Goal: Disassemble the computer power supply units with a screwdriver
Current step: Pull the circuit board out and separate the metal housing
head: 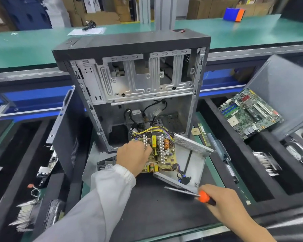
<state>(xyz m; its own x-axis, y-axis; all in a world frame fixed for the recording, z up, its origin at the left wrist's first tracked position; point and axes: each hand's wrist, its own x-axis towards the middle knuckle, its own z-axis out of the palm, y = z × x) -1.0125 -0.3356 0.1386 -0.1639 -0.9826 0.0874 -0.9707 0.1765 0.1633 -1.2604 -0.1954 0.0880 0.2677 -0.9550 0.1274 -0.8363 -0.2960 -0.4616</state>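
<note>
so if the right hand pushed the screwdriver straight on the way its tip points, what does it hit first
Probably the near edge of the metal power supply casing; the screwdriver in the right hand points left along it, though depth is unclear.

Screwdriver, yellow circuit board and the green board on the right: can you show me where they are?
screwdriver (204, 196): head view, on its orange handle.
yellow circuit board (162, 154): head view, on its middle among the parts.
green board (250, 113): head view, on its middle.
</note>
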